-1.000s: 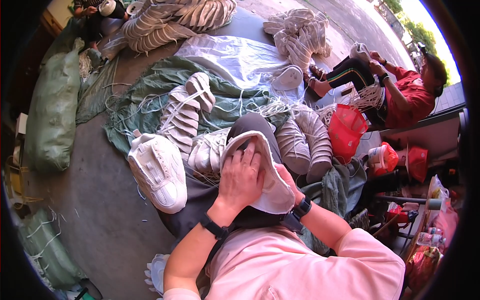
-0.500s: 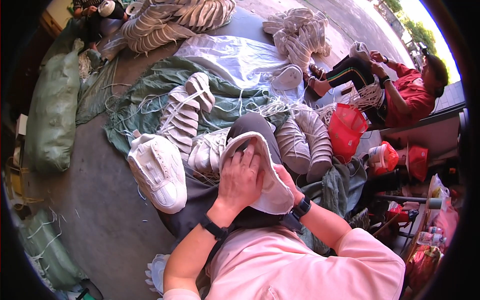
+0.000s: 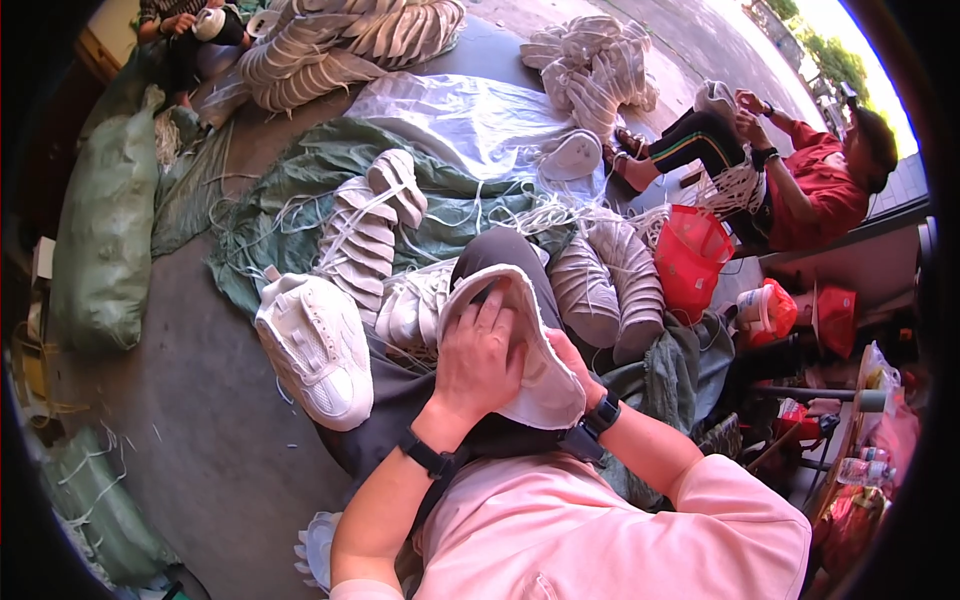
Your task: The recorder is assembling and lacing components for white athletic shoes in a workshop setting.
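Note:
Across my raised knee rests an off-white shoe upper, its hollow inner side turned up toward me. My left hand is closed on it, fingers pressed into the hollow near the far end. The right edge is gripped by my right hand, whose fingers are partly hidden behind the upper. Left of my knee, a white lace-up shoe lies with its toe toward me. Just beyond my knee sit stacked shoe uppers bound with cords, and to the right stands another pair of stacked uppers.
A green cloth sheet and clear plastic sheeting cover the floor ahead. Bulky green sacks stand left. On the right are a red bag and a seated person in red handling an upper. Another person works far left.
Both hands and the upper stay almost in place, with only a slight shift in view. The person in red has moved their hands a little.

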Action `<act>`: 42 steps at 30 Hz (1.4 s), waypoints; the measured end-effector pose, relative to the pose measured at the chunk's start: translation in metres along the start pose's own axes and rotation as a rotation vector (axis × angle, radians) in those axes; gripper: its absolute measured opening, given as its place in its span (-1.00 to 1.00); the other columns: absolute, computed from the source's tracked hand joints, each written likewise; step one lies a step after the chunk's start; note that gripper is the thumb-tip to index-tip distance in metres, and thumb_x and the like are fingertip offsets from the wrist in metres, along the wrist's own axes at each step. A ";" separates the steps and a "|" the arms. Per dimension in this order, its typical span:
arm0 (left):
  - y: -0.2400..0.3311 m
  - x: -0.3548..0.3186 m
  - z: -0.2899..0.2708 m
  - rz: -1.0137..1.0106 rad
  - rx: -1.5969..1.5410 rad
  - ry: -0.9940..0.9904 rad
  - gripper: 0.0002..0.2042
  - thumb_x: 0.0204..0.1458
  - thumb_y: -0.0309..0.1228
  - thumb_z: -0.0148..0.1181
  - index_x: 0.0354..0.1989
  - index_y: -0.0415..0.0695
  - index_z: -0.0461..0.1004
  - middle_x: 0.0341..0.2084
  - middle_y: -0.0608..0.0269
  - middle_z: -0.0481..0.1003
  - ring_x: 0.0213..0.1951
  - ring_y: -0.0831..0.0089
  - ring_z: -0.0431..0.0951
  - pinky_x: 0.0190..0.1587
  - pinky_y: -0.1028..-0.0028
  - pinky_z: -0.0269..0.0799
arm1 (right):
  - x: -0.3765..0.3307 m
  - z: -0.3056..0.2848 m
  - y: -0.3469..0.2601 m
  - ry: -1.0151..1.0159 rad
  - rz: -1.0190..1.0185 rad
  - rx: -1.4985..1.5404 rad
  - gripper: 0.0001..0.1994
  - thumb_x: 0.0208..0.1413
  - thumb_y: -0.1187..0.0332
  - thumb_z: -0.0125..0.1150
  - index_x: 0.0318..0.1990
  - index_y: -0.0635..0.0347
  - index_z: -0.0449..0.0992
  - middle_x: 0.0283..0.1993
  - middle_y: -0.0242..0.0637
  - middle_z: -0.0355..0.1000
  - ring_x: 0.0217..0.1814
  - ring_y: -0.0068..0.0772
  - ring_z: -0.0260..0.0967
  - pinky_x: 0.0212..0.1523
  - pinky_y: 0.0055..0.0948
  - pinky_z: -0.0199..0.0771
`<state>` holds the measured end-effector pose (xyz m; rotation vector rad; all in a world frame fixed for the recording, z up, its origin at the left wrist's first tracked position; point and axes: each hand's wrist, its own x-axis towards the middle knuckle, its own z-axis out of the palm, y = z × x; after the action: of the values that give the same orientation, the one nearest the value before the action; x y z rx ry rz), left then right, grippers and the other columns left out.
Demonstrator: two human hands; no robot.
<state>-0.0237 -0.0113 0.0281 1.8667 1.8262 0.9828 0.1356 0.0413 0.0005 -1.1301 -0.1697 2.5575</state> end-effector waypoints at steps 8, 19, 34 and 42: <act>0.009 0.000 0.006 0.019 0.026 0.089 -0.62 -0.15 -0.41 0.21 -0.11 -0.30 0.39 0.11 -0.14 0.28 0.03 -0.05 0.33 0.11 0.13 0.25 | -0.008 -0.002 -0.005 0.010 0.041 0.062 -0.75 0.22 0.12 -0.05 -0.30 0.01 0.49 -0.39 -0.52 0.47 -0.33 -0.58 0.44 -0.17 -0.46 0.49; 0.019 0.009 0.010 0.016 -0.054 0.058 -0.66 -0.16 -0.44 0.23 -0.15 -0.26 0.42 0.13 -0.08 0.27 0.03 -0.03 0.33 0.11 0.15 0.25 | -0.018 0.001 -0.018 -0.069 0.023 0.044 -0.74 0.23 0.15 -0.10 -0.19 0.06 0.48 -0.36 -0.48 0.46 -0.26 -0.54 0.45 -0.09 -0.41 0.47; 0.028 0.010 0.017 -0.015 -0.060 0.134 -0.70 -0.16 -0.52 0.24 -0.20 -0.23 0.39 -0.02 -0.06 0.32 0.01 -0.03 0.34 0.07 0.16 0.27 | -0.020 -0.008 -0.025 -0.078 0.088 0.118 -0.76 0.24 0.20 -0.09 -0.11 0.06 0.45 -0.51 -0.65 0.32 -0.47 -0.71 0.32 -0.33 -0.56 0.45; 0.037 -0.004 0.006 -0.324 -0.946 0.275 -0.72 0.00 -0.65 0.17 -0.12 -0.21 0.30 -0.30 0.32 0.35 -0.28 0.64 0.36 -0.14 0.64 0.32 | -0.028 -0.005 -0.030 -0.305 0.111 0.096 -0.53 0.22 0.08 -0.14 0.17 0.18 0.28 0.04 -0.21 0.41 0.03 -0.29 0.41 0.13 -0.22 0.38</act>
<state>0.0076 -0.0182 0.0478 0.8723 1.3246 1.6353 0.1644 0.0593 0.0235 -0.7295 -0.0563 2.7924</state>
